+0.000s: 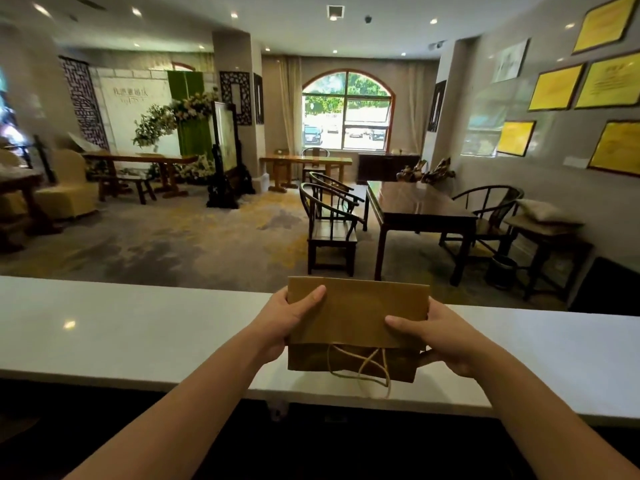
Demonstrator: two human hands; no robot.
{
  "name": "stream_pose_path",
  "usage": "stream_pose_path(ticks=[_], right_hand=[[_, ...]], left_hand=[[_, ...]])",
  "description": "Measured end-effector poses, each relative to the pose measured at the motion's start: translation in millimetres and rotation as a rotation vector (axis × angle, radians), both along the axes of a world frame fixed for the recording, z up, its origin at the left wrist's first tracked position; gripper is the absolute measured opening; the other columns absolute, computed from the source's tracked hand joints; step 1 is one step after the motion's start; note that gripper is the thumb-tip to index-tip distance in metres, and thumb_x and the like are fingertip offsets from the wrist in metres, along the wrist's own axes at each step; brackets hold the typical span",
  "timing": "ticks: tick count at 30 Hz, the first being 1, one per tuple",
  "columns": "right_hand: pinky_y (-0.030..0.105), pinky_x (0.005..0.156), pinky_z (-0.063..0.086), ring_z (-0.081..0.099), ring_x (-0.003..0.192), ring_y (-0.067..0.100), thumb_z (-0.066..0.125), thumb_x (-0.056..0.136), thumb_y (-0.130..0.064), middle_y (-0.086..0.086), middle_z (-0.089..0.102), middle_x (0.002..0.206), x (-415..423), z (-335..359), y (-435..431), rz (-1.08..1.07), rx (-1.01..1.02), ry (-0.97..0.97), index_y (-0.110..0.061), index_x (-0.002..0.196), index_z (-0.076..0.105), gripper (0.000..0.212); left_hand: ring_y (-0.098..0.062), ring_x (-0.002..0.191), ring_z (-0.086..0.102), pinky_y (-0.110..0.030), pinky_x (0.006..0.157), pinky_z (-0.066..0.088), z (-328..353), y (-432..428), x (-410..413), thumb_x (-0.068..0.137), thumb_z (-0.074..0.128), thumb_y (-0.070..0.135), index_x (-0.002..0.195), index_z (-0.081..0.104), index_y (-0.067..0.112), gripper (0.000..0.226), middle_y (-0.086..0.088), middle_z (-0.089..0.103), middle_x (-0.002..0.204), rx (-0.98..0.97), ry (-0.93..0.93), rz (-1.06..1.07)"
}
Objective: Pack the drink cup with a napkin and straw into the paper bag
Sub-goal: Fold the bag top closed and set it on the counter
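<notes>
A flat, folded brown paper bag (356, 313) is held above the white counter (138, 334), in the middle of the view. My left hand (287, 320) grips its left edge, thumb on the front face. My right hand (440, 337) grips its right edge the same way. The bag's twine handles (363, 365) hang loose at its lower, nearer end. No drink cup, napkin or straw is in view.
The white counter runs across the whole width, with a dark drop below its near edge. Beyond it lies a carpeted room with dark wooden chairs (329, 230) and a dark table (419, 209) to the right.
</notes>
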State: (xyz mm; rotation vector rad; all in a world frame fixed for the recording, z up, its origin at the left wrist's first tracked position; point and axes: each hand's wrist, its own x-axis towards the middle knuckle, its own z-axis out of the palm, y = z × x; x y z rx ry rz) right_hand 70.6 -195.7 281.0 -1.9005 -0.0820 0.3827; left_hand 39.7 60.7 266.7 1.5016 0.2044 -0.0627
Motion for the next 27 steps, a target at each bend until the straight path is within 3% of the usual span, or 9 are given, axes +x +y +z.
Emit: stream_pose_path(ticks=[10,15,20,25,27], right_hand=[[0.052,0.087,0.055,0.058,0.103,0.023,0.079,0.072,-0.047,-0.009,0.055,0.116,36,-59,4,0.001,-0.023,0.117,-0.038,0.124,0.038,0.067],[0.050,0.085,0.056,0.059,0.102,0.022,0.083,0.066,-0.049,-0.013,0.054,0.111,45,-76,-6,-0.003,-0.013,0.158,-0.040,0.122,0.037,0.073],[0.030,0.066,0.058,0.059,0.099,0.019,0.085,0.063,-0.050,-0.016,0.052,0.110,43,-82,-8,-0.021,-0.001,0.130,-0.043,0.125,0.037,0.079],[0.029,0.077,0.053,0.060,0.092,0.011,0.084,0.068,-0.043,-0.022,0.058,0.100,46,-85,-9,-0.062,0.008,-0.029,-0.041,0.112,0.049,0.056],[0.027,0.073,0.053,0.061,0.090,0.011,0.083,0.071,-0.035,-0.020,0.062,0.099,47,-85,-9,-0.115,0.068,-0.073,-0.040,0.103,0.056,0.042]], left_hand=[[-0.025,0.111,0.063,-0.046,0.093,0.055,-59,5,28,0.067,0.076,0.056,0.128,0.052,0.028,0.071,-0.002,0.064,0.123,-0.033,0.083,-0.002],[-0.023,0.110,0.064,-0.034,0.076,0.058,-72,7,32,0.070,0.077,0.050,0.122,0.054,0.031,0.060,0.000,0.064,0.124,-0.045,0.102,-0.092],[-0.025,0.110,0.064,-0.042,0.090,0.056,-79,13,36,0.062,0.084,0.046,0.114,0.056,0.031,0.061,-0.001,0.065,0.122,0.028,0.088,-0.100],[-0.019,0.103,0.062,-0.035,0.084,0.054,-68,17,38,0.054,0.087,0.045,0.113,0.056,0.030,0.068,0.006,0.064,0.114,0.201,0.066,-0.073],[-0.018,0.101,0.064,-0.030,0.079,0.056,-66,17,40,0.057,0.087,0.040,0.109,0.062,0.027,0.060,0.005,0.067,0.111,0.215,0.003,-0.036]])
